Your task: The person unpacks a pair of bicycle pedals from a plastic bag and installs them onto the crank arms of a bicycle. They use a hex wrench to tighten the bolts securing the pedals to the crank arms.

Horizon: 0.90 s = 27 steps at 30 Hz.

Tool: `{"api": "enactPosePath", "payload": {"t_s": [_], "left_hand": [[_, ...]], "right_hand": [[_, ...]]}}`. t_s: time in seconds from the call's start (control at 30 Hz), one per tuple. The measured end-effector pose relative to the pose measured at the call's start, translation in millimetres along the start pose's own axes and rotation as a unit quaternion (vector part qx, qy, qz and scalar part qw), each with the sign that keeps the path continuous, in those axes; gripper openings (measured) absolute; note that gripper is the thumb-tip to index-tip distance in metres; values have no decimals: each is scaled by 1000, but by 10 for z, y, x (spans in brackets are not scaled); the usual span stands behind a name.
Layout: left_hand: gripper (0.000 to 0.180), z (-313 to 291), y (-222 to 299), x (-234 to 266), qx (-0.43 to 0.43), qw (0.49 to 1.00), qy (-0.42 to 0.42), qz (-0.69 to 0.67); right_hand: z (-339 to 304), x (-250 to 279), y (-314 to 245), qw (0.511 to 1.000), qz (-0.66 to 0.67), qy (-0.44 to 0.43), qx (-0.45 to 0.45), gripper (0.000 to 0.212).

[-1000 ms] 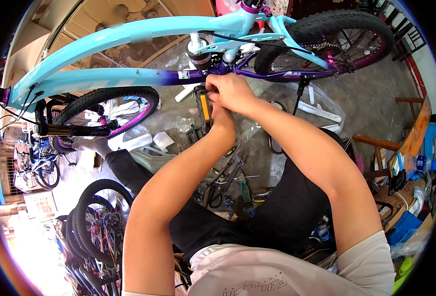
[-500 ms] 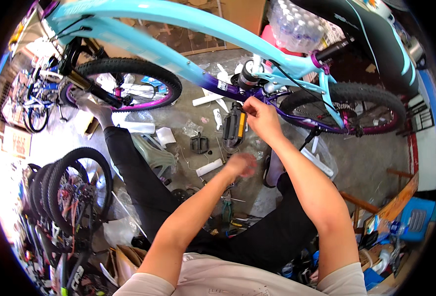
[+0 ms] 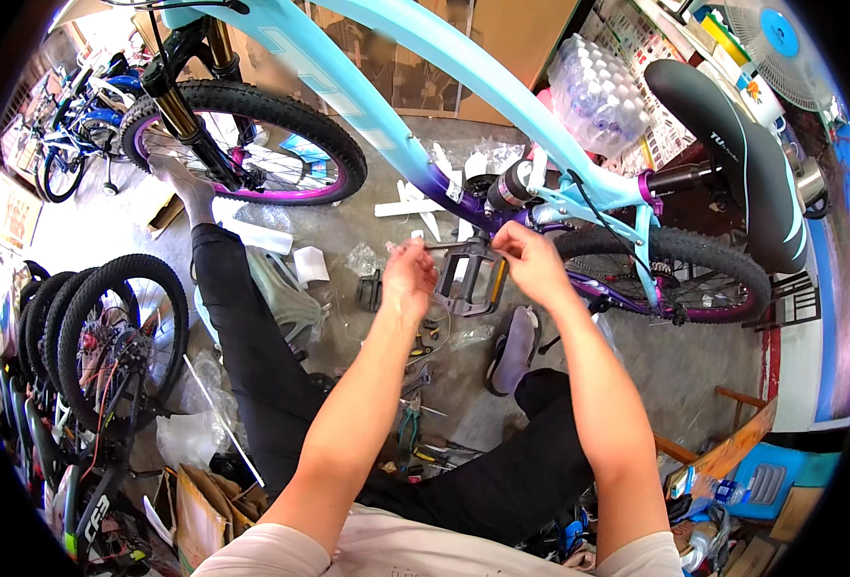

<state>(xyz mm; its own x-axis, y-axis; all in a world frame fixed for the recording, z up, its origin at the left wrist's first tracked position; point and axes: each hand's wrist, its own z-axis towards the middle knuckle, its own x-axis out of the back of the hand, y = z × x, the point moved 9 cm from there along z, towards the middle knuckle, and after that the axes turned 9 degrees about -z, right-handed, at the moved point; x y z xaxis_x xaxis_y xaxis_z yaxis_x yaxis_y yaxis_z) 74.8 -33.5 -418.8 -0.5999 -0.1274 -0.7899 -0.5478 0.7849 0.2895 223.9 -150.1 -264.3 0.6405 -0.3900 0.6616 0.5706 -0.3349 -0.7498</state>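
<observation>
A light-blue and purple bicycle (image 3: 531, 112) stands across the view ahead of me. A black pedal (image 3: 471, 282) with an orange reflector is at its crank, facing me. My left hand (image 3: 410, 279) is closed around a slim metal wrench (image 3: 441, 245), which reaches toward the top of the pedal by the axle. My right hand (image 3: 532, 262) has its fingertips pinched at the pedal's upper right corner; the fingers partly hide the contact. A second black pedal (image 3: 370, 290) lies on the floor left of my left hand.
Pliers (image 3: 408, 426) and other tools lie on the floor between my legs. Several black tyres (image 3: 122, 341) stand at the left. White foam tubes (image 3: 410, 207) and plastic wrap lie under the bicycle. Wrapped bottles (image 3: 598, 96) and a fan (image 3: 779, 48) are at the far right.
My left hand has come up to the pedal, now with the wrench in it. The pedal has turned to show its flat face. My view has shifted; the right hand stays by the pedal.
</observation>
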Motion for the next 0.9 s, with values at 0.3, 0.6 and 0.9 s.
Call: {"api": "enactPosePath", "payload": {"t_s": [0.3,0.6,0.9], "left_hand": [[68,-1183,895,-1580,-323,874,-173,319],[39,-1396,666,-1348,-298,901,-145,281],[35,-1110,-1090,233,205,949,-9,240]], "right_hand": [[-13,456,-878,994,12,68,81,34],[-183,611,-921,990,66,115,53,21],[-414,880,-381,999,1,44,-4,15]]}}
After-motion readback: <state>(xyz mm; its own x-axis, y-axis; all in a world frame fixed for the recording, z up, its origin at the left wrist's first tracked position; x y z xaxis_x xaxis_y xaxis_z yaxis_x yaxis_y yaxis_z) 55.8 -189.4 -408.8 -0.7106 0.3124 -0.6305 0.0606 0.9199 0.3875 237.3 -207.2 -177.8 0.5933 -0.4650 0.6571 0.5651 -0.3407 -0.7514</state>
